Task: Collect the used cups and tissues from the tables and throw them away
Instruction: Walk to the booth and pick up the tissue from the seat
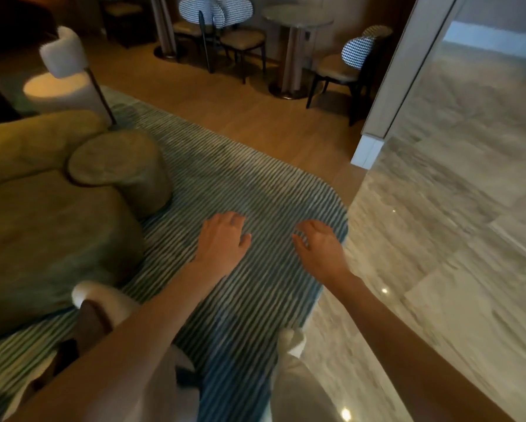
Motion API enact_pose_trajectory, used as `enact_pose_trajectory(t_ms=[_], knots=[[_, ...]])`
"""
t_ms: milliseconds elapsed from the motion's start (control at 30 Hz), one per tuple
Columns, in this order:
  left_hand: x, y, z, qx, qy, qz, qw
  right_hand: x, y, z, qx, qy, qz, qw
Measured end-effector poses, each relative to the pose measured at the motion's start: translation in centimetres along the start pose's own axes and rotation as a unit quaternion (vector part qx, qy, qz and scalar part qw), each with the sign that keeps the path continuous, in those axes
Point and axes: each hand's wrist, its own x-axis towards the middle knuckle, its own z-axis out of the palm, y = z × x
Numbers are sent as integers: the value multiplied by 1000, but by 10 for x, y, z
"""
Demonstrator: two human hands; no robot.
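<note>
My left hand [223, 240] and my right hand [318, 243] are stretched out in front of me over a striped green rug [225, 178]. Both have relaxed, slightly spread fingers and hold nothing. No cup or tissue shows in this blurred view. A round marble-topped table [296, 16] stands at the far back, and its top looks bare from here.
Olive green round poufs [42, 233] and a smaller one [118, 166] sit at the left. A white chair back [103, 296] is close at bottom left. Chairs with checked backs [357, 53] surround the far table. A white pillar [374, 141] and glossy marble floor [453, 239] lie at the right.
</note>
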Motion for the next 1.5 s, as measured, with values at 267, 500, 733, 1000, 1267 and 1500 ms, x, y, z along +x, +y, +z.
enact_pose_trajectory(t_ms=[267, 500, 733, 1000, 1267, 1500], knots=[[203, -3, -17, 18, 11, -46, 999, 210, 50, -30, 12, -6, -39, 999], [323, -54, -24, 32, 2, -121, 992, 383, 61, -32, 5, -27, -83, 996], [470, -140, -21, 35, 5, -143, 989, 559, 55, 3, 8, -56, -102, 993], [674, -225, -59, 46, 27, -141, 989, 769, 39, -2, 23, -32, -80, 996], [886, -279, -40, 84, 21, -134, 987, 984, 83, 5, -8, -29, -80, 996], [1060, -322, -49, 62, 11, -193, 979, 1199, 79, 1, -5, -26, -131, 991]])
